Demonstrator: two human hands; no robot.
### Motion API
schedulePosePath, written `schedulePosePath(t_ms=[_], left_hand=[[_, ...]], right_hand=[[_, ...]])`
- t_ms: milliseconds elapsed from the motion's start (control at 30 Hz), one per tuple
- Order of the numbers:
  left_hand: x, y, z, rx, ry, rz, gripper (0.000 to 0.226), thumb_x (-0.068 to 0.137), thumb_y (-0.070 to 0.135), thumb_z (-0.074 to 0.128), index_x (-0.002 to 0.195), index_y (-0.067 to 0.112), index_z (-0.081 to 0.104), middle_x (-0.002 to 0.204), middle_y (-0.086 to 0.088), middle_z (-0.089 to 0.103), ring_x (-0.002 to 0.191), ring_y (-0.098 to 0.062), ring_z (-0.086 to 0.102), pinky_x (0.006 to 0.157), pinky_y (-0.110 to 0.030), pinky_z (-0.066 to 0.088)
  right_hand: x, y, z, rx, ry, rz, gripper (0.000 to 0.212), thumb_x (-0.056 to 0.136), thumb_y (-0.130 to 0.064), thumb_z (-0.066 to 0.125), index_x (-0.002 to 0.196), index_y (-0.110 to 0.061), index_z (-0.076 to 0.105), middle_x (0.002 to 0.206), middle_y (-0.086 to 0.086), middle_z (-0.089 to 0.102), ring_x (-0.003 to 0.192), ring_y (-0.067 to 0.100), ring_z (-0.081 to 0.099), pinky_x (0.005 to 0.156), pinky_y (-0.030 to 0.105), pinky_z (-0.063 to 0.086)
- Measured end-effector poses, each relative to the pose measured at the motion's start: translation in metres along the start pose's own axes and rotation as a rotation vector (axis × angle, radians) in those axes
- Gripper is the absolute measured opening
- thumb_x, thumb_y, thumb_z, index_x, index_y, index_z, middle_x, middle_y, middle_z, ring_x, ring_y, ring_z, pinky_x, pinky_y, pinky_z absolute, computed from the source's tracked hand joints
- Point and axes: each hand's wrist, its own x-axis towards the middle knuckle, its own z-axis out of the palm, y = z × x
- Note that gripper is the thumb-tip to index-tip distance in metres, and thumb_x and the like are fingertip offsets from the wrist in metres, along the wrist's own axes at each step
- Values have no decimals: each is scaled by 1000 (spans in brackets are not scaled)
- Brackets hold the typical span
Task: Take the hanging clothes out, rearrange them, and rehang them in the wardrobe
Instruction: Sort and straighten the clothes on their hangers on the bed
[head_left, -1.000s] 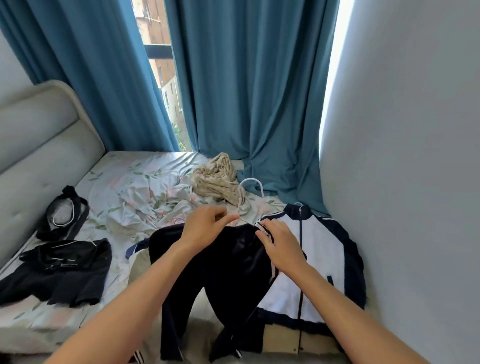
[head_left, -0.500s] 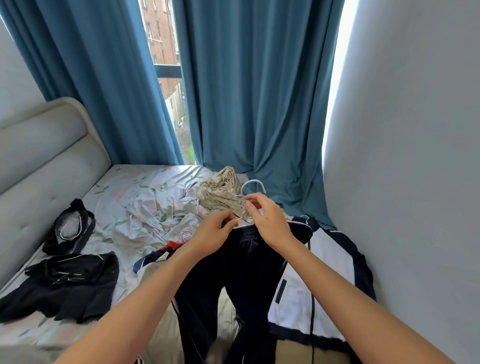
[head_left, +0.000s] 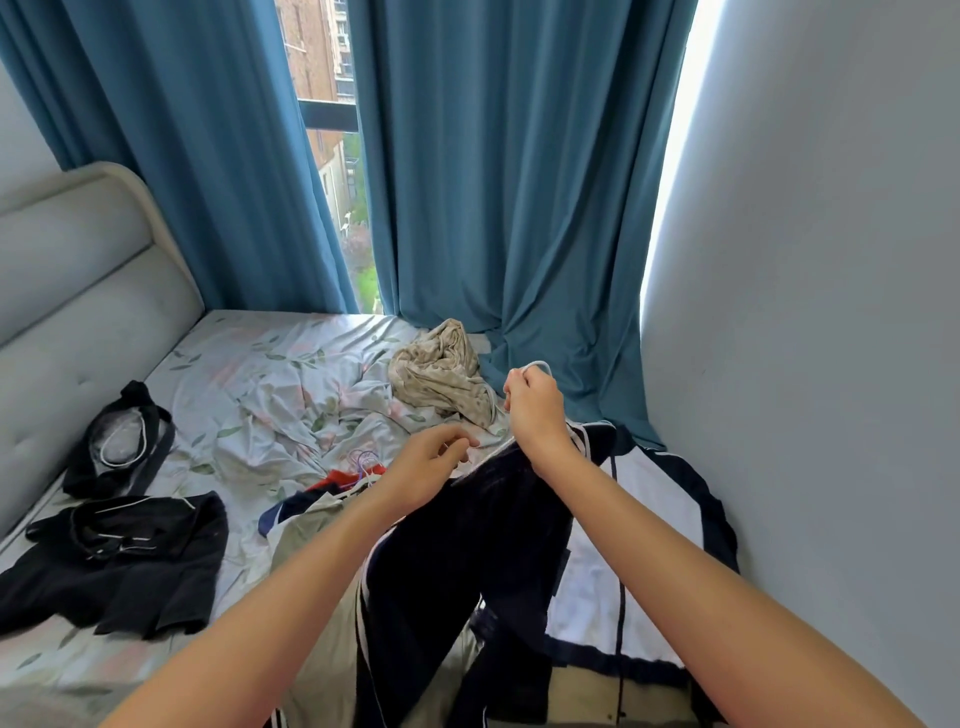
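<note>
From the head camera, the right hand (head_left: 532, 405) pinches the hook of a thin white wire hanger (head_left: 537, 365), lifting dark navy trousers (head_left: 467, 561) above the flowery bed sheet (head_left: 270, 384). The left hand (head_left: 428, 467) curls at the hanger's left end; its grip is unclear. This looks like lifting for rehanging. Next, carry it to the wardrobe, which is not in view.

Teal curtains (head_left: 493, 182) hang behind the bed (head_left: 270, 374); its sheet is pale with green leaves and pink blooms; on it a beige spotted cloth (head_left: 441, 371), black clothes (head_left: 119, 561), dark navy trousers (head_left: 457, 561), a white jacket (head_left: 649, 519) trimmed navy; the hanger (head_left: 537, 365) is white.
</note>
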Motion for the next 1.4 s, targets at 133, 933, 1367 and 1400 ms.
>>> schedulePosePath(t_ms=[133, 933, 1367, 1400], left_hand=[[3, -11, -6, 9, -29, -35, 20, 108, 27, 55, 104, 30, 74, 103, 8, 70, 90, 4, 64, 84, -31, 52], [8, 0, -5, 422, 209, 113, 74, 87, 86, 48, 59, 19, 42, 48, 8, 46, 46, -12, 47, 53, -37, 40], [-109, -46, -65, 366, 534, -284, 82, 76, 94, 55, 61, 15, 36, 47, 7, 37, 46, -10, 40, 53, -34, 31], [-120, -49, -71, 394, 553, -302, 82, 76, 95, 53, 62, 16, 37, 47, 6, 37, 47, -10, 40, 53, -34, 30]], right_hand=[[3, -4, -5, -18, -30, -18, 32, 104, -22, 41, 73, -12, 40, 75, 3, 44, 70, 19, 43, 68, 42, 38], [5, -15, -47, 334, -344, -82, 49, 113, -30, 44, 68, -11, 44, 59, 0, 39, 54, 14, 45, 75, 47, 65], [-21, 84, -24, -552, -743, -381, 17, 96, -59, 61, 98, -43, 60, 95, -14, 67, 89, 7, 63, 79, 32, 51], [-26, 84, -11, -538, -748, -402, 15, 99, -53, 61, 91, -41, 57, 90, -11, 66, 86, 11, 62, 78, 37, 51]])
